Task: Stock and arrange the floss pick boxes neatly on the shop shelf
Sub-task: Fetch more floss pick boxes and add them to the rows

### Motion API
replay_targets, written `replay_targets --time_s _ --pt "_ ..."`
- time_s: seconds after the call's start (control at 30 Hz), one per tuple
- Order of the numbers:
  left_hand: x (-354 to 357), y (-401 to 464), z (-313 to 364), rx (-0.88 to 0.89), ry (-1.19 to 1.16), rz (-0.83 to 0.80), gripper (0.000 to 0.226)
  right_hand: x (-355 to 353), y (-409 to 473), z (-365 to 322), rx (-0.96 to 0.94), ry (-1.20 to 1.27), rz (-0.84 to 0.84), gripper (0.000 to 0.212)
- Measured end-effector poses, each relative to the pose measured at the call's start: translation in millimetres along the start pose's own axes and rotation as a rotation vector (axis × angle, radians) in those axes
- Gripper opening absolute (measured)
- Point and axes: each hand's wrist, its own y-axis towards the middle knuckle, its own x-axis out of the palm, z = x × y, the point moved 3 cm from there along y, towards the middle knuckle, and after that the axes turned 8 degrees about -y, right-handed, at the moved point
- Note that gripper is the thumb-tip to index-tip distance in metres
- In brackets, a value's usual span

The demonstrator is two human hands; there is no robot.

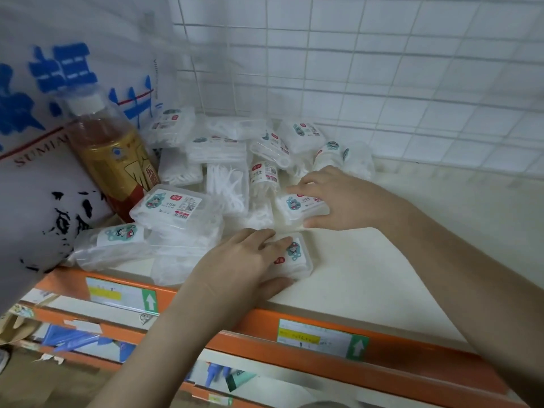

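Squaring boxes at shelf front | left hand (pixel 244 260) grips front floss box (pixel 295 256) | right hand (pixel 338 198) grips rear floss box (pixel 300 206) | next: align both against jumbled pile (pixel 212 160)

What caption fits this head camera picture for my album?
Left hand and right hand each grip a floss box on the shelf.

On the cream shelf (pixel 368 278) with its orange front rail (pixel 265 322), the left hand (pixel 244 260) grips a clear floss pick box (pixel 297 256) near the front edge, thumb along its near side. Just behind, the right hand (pixel 338 198) holds a second labelled box (pixel 297 206). More boxes lie jumbled beside a tea bottle (pixel 114 160) and a printed white sack (pixel 38 142).
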Motion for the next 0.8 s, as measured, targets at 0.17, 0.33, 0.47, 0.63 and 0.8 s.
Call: replay_targets --time_s 0.17,0.33,0.47,0.63,0.8 --pt "0.4 -2.7 0.3 0.010 -0.070 0.023 0.057 0.9 -2.2 0.4 0.048 0.106 -0.011 0.064" --pt "-5.2 -3.1 6.8 0.072 -0.119 0.096 0.056 0.7 -27.9 0.2 0.139 0.116 0.070 0.053" --pt "-9.9 1.7 14.7 0.145 -0.151 0.136 0.055 -2.0 -71.3 2.3 0.316 0.139 0.112 0.051" --pt "-5.7 21.7 35.9 0.264 -0.304 0.102 0.060 -9.9 -143.9 -4.1 0.549 0.103 0.185 0.051" --pt "-0.3 37.4 80.0 0.408 -0.352 0.083 0.064 -14.3 -228.7 -13.5 0.800 0.132 0.256 0.052"
